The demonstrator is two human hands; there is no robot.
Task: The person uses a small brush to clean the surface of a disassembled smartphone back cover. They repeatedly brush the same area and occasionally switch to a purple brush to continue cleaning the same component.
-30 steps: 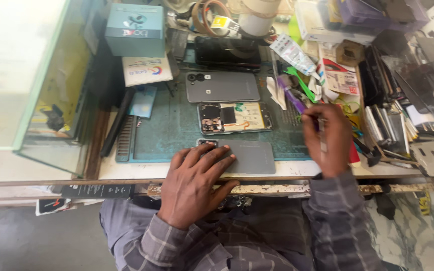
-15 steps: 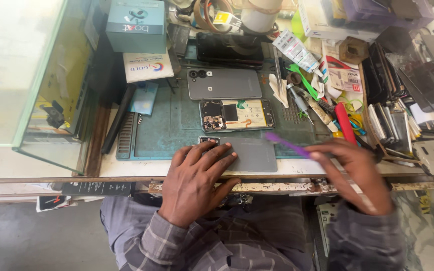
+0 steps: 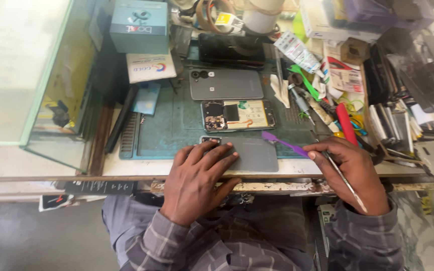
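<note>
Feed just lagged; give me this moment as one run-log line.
left hand: flat on grey phone | right hand: holds purple pry tool, tip at phone's right edge | green mat: opened phone behind

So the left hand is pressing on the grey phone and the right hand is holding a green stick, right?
Not quite. The head view shows the left hand pressing the grey phone, but the stick in the right hand is purple, not green.

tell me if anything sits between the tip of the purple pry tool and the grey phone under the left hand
Nothing visible does. The right hand holds the purple pry tool with its flat tip at the top right corner of the grey phone, which the left hand presses flat on the mat. The opened phone lies apart, further back.
</note>
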